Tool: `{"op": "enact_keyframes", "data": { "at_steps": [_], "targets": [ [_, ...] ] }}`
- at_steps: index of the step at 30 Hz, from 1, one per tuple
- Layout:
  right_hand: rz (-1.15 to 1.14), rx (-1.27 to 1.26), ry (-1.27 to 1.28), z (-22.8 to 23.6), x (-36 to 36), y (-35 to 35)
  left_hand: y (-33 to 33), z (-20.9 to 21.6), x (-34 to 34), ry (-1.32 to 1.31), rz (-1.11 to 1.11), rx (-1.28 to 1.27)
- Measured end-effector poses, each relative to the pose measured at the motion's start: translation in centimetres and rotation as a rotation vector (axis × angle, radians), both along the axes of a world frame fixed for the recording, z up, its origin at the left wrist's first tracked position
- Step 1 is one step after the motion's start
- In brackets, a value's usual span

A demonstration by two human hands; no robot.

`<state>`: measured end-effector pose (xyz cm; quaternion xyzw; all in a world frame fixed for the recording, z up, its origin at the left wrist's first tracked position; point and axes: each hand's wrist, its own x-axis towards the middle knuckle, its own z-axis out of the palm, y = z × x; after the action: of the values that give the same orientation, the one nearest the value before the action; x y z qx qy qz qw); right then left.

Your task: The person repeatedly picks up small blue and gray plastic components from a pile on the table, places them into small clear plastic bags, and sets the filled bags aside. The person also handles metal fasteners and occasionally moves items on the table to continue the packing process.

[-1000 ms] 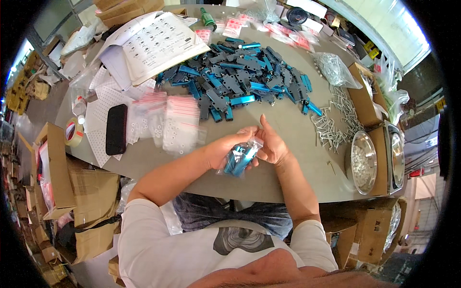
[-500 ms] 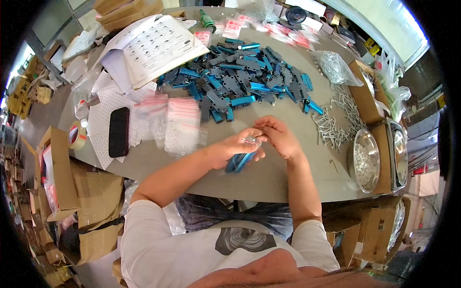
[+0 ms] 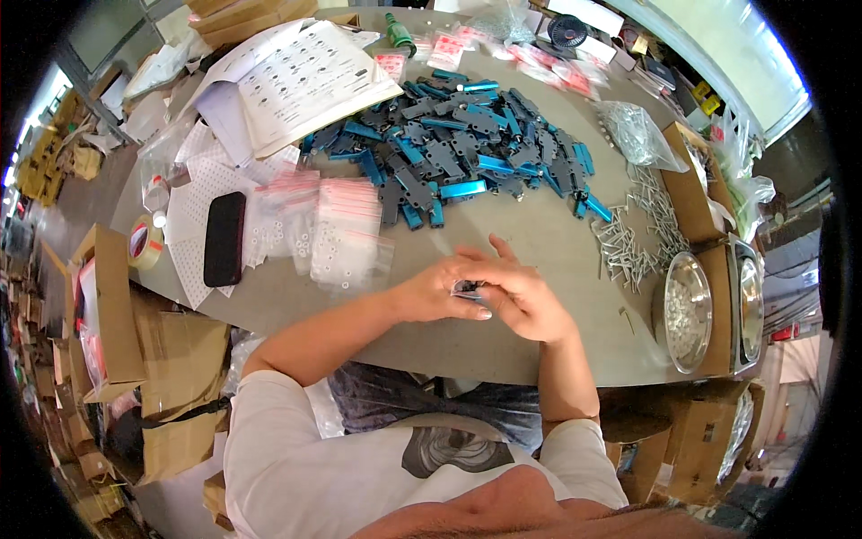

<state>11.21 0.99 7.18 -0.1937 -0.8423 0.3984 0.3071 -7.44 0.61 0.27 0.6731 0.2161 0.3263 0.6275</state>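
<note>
Above the near edge of the table, my left hand [image 3: 431,289] is closed round a small clear plastic bag [image 3: 464,288]. Only the bag's mouth and a dark bit inside it show; the fingers hide the rest. My right hand [image 3: 525,296] reaches across from the other side, its thumb and fingers closed at the mouth of the bag, one finger raised. Beyond both hands lies a large heap of blue and dark grey flat parts [image 3: 462,189]. Left of my left hand are flat zip bags [image 3: 346,229] with red strips and small white rings inside.
Loose metal hex keys [image 3: 642,220] are strewn at the right, beside a metal bowl [image 3: 702,337] of small white pieces. At the left lie a black phone [image 3: 224,238], a roll of tape [image 3: 145,242] and printed sheets [image 3: 310,85]. A green bottle [image 3: 398,34] stands at the back.
My right hand has come down and over the bag from beyond it. The blue parts that showed in the bag are now hidden behind the hands.
</note>
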Motion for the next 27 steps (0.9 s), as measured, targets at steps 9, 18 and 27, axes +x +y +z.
{"op": "enact_keyframes", "data": {
  "at_steps": [9,18,27],
  "targets": [
    [-0.248,-0.185,0.09,0.1,1.1,0.7,-0.6,0.2,0.5,-0.191,0.024,-0.18],
    [-1.079,0.103,-0.359,-1.0,9.3,1.8,-0.6,0.9,0.5,-0.042,0.06,0.173],
    [-1.465,0.12,-1.181,-7.0,19.5,-5.7,-1.3,0.1,0.9,-0.085,0.038,0.0]
  ]
}}
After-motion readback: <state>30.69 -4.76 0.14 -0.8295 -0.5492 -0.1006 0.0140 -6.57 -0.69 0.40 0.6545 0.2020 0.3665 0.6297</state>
